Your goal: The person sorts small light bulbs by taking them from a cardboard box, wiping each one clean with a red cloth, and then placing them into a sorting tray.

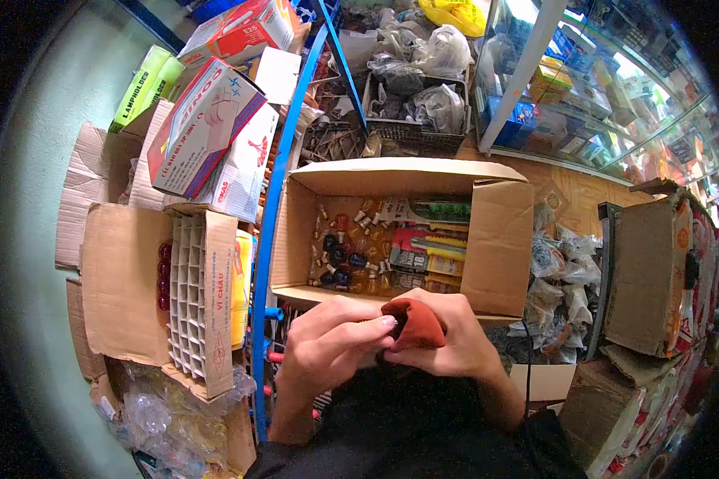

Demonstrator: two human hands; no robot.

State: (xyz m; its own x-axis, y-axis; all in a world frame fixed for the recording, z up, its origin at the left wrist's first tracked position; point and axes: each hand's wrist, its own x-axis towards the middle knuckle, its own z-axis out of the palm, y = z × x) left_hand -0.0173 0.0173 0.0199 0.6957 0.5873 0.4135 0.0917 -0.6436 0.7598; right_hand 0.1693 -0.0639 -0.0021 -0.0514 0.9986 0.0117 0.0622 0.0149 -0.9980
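A reddish-brown cloth (425,326) is folded in my right hand (462,334), whose fingers wrap round it. My left hand (327,339) is closed, with its fingertips pressed at the cloth's dark opening; whatever they pinch there is hidden. Both hands are over the near edge of an open cardboard box (499,239). Inside it, small light bulbs (339,254), some dark blue, others amber or red, lie loose on the left. On the right are flat packs with yellow parts (443,263) and a green pack (443,211).
A blue metal frame (273,207) rises left of the box. Beyond it stands a carton with white dividers (188,295) and red bulbs (164,275). Bagged goods (563,279) lie to the right, near more cartons (643,275). A glass display case (599,96) is at the back right.
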